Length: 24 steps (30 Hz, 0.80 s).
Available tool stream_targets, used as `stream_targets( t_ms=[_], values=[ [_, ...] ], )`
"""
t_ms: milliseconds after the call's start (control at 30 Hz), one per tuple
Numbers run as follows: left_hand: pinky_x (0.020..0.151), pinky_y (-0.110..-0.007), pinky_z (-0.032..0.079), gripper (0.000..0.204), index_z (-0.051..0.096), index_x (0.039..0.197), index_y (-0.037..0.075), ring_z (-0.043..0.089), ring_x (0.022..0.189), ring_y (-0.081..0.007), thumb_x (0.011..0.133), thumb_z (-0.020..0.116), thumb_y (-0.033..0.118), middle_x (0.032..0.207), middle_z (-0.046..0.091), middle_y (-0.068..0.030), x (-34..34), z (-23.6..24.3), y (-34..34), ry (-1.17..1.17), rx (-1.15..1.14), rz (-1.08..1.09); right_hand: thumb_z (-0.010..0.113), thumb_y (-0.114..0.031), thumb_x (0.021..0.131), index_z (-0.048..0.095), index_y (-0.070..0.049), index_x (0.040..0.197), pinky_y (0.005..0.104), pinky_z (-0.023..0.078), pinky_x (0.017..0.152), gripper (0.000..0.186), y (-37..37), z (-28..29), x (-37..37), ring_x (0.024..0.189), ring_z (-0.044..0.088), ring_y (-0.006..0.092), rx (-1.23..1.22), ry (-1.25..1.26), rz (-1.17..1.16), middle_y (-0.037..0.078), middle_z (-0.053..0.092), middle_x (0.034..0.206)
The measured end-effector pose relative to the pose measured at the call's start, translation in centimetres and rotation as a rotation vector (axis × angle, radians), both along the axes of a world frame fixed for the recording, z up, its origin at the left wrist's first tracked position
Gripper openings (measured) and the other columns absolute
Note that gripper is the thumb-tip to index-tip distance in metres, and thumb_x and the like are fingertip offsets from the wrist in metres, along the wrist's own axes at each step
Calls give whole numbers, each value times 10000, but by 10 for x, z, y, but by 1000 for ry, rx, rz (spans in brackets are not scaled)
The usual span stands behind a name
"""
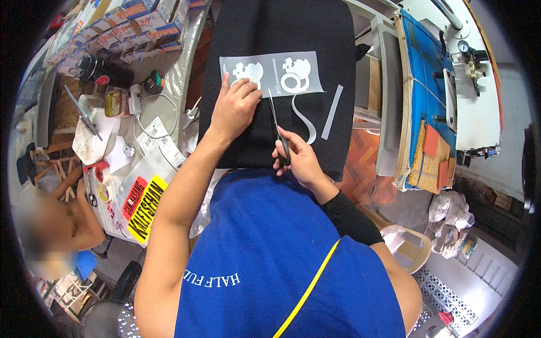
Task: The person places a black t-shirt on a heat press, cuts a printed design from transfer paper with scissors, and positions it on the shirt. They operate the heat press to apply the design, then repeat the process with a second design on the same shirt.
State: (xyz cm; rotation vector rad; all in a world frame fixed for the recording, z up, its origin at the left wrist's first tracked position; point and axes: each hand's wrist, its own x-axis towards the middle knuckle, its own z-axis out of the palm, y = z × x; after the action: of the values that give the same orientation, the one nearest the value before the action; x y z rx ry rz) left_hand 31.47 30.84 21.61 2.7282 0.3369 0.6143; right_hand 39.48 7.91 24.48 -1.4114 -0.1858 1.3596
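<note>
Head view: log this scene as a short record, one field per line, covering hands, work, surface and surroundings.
Left grip: bare hand, fingers over the lower left part of the translucent sheet
Right grip: bare hand holding dark-handled scissors
Scissor position: tips at the sheet's lower edge; whether they are cutting is unclear
Sheet: two white designs side by side
Offcuts: curved strip and straight strip, right of the scissors
Surface: black work surface
Far left: stacked boxes
Far right: round gauge
</note>
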Motion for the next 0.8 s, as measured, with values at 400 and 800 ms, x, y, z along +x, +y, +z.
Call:
stream_targets(
  t_ms=[400,800],
  values=[
    [1136,-569,442,234,744,1076,76,657,1209,-320,843,761,57,1154,724,-81,3,-8,-4,-168,17,36,681,-294,1034,495,-131,1531,274,534,523,555,25,6,5,664,632,121,-19,-64,6,17,611,887],
    [1090,-576,485,262,741,1112,68,658,1227,-367,853,724,31,1203,733,-110,3,-10,-11,-148,-16,66,697,-308,1023,516,-129,1515,266,519,507,554,32,5,8,644,619,114,-3,-95,-22,16,603,870]
  ],
)
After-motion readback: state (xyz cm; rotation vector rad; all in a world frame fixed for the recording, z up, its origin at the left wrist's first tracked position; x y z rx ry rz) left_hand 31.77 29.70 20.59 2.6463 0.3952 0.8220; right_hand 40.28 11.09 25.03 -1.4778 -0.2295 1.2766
